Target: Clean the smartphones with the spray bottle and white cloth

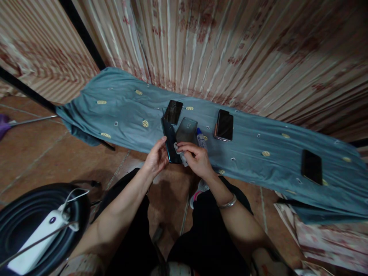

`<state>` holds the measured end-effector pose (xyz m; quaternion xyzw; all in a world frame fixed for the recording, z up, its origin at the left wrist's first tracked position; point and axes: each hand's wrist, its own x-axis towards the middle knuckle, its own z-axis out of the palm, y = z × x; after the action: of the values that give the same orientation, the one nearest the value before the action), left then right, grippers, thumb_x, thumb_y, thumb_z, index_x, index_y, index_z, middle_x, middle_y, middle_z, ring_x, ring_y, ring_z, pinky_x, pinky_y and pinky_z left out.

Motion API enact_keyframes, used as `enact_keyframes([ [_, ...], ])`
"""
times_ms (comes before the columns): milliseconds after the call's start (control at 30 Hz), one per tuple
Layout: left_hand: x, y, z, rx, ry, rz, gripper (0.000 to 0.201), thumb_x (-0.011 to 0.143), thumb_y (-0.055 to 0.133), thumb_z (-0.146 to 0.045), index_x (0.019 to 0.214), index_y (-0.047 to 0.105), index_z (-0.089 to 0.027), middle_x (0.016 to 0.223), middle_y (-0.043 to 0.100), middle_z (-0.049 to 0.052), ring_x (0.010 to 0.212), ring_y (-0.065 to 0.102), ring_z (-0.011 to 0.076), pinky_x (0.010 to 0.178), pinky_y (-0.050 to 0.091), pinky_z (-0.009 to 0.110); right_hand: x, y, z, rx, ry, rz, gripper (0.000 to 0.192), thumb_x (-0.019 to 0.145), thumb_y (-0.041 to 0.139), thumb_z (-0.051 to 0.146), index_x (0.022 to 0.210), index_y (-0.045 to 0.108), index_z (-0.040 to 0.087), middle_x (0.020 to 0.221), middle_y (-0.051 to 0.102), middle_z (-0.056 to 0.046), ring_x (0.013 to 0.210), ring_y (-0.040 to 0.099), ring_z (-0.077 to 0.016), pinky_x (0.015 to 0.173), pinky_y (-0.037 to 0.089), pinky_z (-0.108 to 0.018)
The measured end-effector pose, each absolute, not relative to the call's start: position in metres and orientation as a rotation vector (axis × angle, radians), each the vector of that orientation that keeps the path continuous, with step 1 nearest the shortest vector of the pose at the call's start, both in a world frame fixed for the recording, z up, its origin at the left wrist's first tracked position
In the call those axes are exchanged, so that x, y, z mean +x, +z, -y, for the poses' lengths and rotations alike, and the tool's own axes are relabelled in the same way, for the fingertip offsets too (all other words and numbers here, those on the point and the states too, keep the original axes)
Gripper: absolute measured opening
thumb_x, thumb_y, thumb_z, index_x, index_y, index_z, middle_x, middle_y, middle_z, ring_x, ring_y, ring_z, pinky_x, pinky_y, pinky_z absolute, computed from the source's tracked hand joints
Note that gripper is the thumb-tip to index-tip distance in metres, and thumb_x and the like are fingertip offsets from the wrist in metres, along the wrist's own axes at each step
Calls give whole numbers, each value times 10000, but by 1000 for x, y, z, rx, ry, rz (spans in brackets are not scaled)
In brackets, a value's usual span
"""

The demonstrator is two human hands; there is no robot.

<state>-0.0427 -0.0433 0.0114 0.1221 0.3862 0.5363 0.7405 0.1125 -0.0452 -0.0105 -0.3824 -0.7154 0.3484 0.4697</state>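
My left hand holds a dark blue smartphone by its lower end, tilted over the near edge of the cloth. In my right hand a crumpled whitish wipe or tissue is pinched against the phone's lower right side. Just beyond lies a greyish translucent phone case, partly covered by the held phone and my fingers. A small clear bottle with a blue cap rests beside my right hand. Behind the held phone is another phone with a dark, cracked-looking screen.
Stacked phones lie right of centre on the teal patterned cloth, and one more dark phone lies far right. A pleated curtain hangs behind. On the tiled floor at lower left are a coiled black hose and a white power strip.
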Motion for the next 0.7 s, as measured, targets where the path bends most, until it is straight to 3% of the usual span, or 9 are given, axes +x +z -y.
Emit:
enact_keyframes([
  [267, -37, -5, 42, 352, 1133, -843, 208, 714, 771, -340, 746, 694, -149, 660, 716, 6, 579, 652, 133, 604, 544, 244, 115, -12, 40, -1009, 814, 1743, 253, 860, 530, 163, 985, 735, 244, 1182, 741, -46, 1120, 692, -178, 1018, 533, -349],
  [533, -29, -7, 42, 424, 1122, -845, 401, 528, 887, -427, 769, 729, -148, 678, 720, 13, 614, 647, 148, 641, 542, 279, 118, -11, 37, -1059, 802, 1708, 225, 870, 538, 214, 994, 723, 242, 1208, 728, -49, 1150, 675, -185, 1044, 515, -353],
  [700, -29, -5, 38, 532, 1162, -889, 423, 479, 915, -428, 698, 696, -141, 641, 678, -5, 588, 610, 113, 583, 494, 225, 116, -7, 41, -1120, 808, 1700, 170, 890, 565, 318, 938, 711, 244, 1065, 764, -45, 998, 720, -193, 927, 567, -339],
])
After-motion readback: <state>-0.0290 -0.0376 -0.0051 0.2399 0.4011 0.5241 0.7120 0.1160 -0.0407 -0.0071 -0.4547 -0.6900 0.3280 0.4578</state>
